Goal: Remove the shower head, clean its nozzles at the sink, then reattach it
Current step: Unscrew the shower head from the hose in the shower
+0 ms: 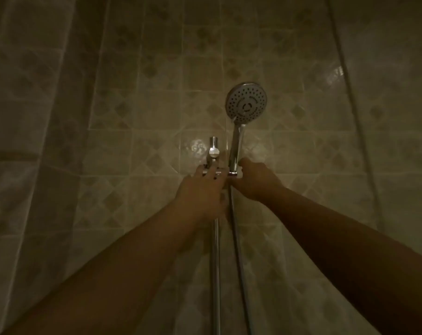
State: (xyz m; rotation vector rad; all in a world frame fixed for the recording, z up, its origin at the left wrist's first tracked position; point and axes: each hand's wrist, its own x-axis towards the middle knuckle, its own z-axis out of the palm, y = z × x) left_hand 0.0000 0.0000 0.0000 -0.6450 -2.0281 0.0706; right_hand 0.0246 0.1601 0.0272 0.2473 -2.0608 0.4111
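Two bare forearms rise from the bottom corners of the dim view and converge on the shower fittings at the centre. The left hand (201,194) lies over the slider bracket (211,171) on the chrome rail (214,274), its fingers curled onto the top of the bracket so that the fingertips rest against the metal. The right hand (256,180) is closed around the base of the shower head's handle, where the handle sits in the holder (234,174); the thumb side presses against the chrome, and the fingers wrap behind it out of sight.

A grey hose (239,250) hangs down from under the right hand, running just beside the rail and parallel to it toward the lower edge.

Above the hands, the rail ends in a short chrome cap with a round knob (214,151) facing the camera. The shower head (246,102) stands upright in the holder, to the right of the rail, its round spray face tilted toward the viewer with rings of dark nozzles visible. It is mounted, not lifted free.

Behind everything is a wall of beige patterned tiles (157,93). A translucent shower curtain (24,117) hangs along the left, and another fold of it falls down the right side.
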